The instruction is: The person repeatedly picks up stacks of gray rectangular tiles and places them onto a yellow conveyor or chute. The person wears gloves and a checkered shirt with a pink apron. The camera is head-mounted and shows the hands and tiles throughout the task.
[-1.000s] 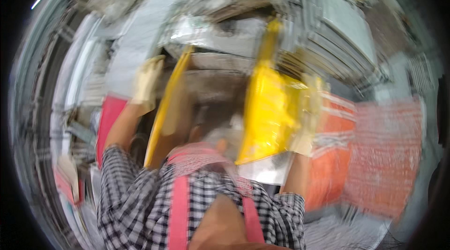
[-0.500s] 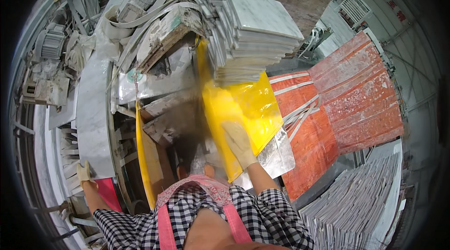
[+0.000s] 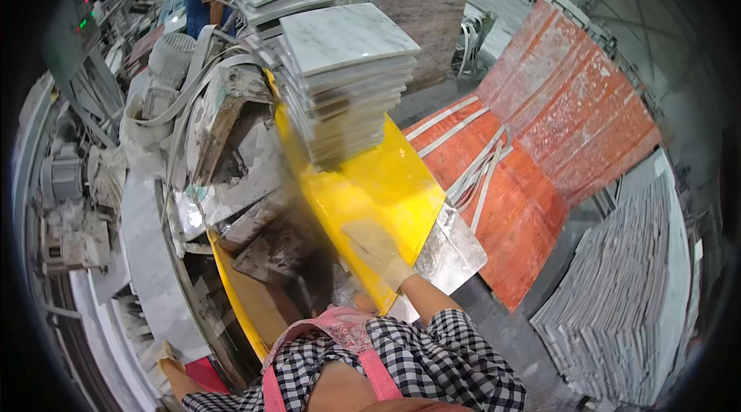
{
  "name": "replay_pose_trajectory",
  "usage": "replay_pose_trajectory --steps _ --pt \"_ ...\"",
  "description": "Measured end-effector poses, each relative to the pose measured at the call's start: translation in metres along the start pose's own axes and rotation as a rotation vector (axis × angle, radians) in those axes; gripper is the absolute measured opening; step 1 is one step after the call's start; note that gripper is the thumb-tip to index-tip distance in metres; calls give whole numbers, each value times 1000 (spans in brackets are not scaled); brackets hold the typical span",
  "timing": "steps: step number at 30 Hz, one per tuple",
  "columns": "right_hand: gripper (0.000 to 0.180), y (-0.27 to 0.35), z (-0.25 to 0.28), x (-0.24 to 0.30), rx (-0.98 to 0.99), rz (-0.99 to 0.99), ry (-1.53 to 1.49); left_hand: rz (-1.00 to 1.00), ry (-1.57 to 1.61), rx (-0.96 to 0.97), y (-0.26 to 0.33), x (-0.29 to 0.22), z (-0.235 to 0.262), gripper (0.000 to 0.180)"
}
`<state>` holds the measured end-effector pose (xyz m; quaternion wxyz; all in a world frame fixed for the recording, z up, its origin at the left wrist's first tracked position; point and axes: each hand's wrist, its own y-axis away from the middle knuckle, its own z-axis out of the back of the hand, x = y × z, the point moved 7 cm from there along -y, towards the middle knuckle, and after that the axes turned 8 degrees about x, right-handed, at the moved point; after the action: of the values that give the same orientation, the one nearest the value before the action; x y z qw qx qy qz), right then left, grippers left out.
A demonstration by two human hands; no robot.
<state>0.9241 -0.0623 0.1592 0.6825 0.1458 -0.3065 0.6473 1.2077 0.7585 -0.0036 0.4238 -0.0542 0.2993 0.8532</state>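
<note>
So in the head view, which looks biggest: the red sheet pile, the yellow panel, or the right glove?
1. Red sheet pile, largest, though it lies farther off.
2. Yellow panel.
3. Right glove, smallest, even though nearest the camera.

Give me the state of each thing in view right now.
Right hand: gloved, flat on the yellow panel.
Left hand: gloved, low at the machine edge, grip unclear.
Yellow panel: tilted, beside the tile stack.
Tile stack: piled upright, uneven edges.
Red sheets: leaning, strapped.
</note>
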Motion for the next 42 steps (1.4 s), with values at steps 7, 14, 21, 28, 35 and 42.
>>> replay_pose_trajectory --steps 7,14,21,28,35,42 --pt "37 -5 -33 -20 93 32 258 20 -343 66 89 1 64 47" --pt "32 -13 -16 -12 -13 145 12 -289 -275 152 239 -109 108 61" --pt "33 -12 -19 -20 75 10 -25 -311 4 32 307 -144 105 41" --pt "26 -19 -1 -14 -4 -46 -217 -495 720 -68 314 -137 173 59" --pt "30 -73 172 56 -509 209 -42 -1173 889 274 333 -350 133 51" --pt "46 -153 296 22 -674 124 -573 -1070 1159 755 489 -636 4 44"
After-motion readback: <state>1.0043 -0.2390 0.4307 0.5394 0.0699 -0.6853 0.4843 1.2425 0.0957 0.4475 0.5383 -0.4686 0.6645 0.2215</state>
